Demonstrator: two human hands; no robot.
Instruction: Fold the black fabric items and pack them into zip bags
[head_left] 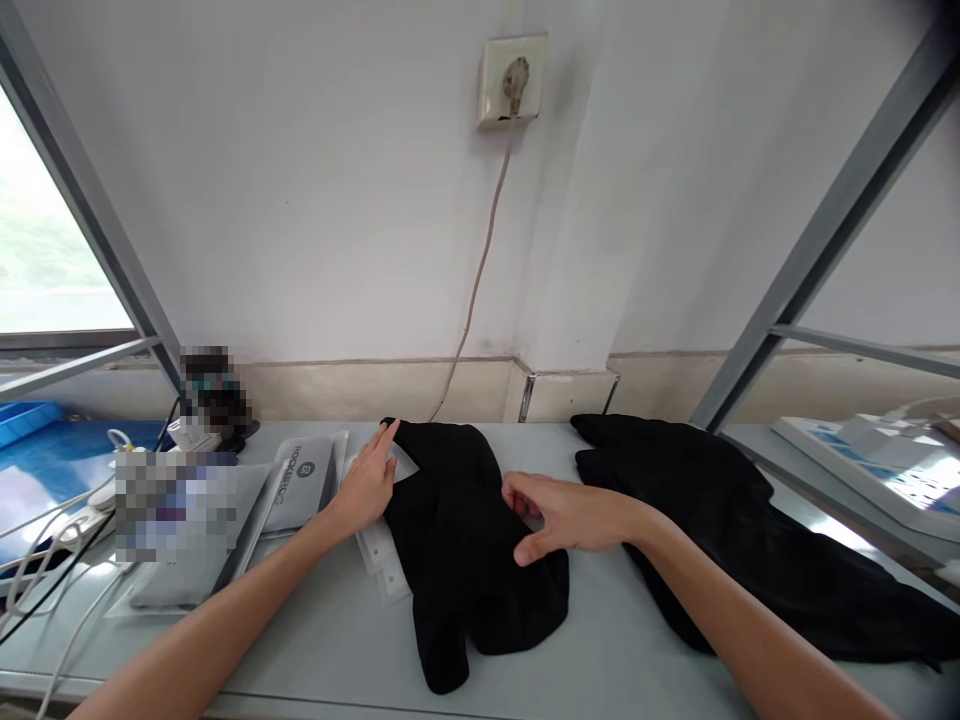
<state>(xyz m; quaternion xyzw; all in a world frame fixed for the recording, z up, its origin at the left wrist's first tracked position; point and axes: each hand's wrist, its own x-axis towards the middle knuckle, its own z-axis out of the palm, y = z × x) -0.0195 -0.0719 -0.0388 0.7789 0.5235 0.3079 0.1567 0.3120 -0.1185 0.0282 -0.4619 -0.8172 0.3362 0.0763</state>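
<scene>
A black cloth garment (461, 520) lies partly folded on the grey table, its lower part reaching toward the front edge. My left hand (367, 480) rests at the garment's upper left corner, its fingers stretched out together. At the garment's right side is my right hand (559, 510), thumb apart from the half-curled fingers and nothing seen between them. White sheets (384, 565) show from under the garment's left side. A second black garment (690, 510) lies spread to the right, partly behind my right forearm.
Flat clear packages (304, 485) lie on the left, one with printed lettering. Cables (64, 560) run along the table's left end. Grey metal posts (810, 190) slant up at both sides. A cord (487, 240) hangs from a wall socket (514, 80). A white power strip (870, 470) sits far right.
</scene>
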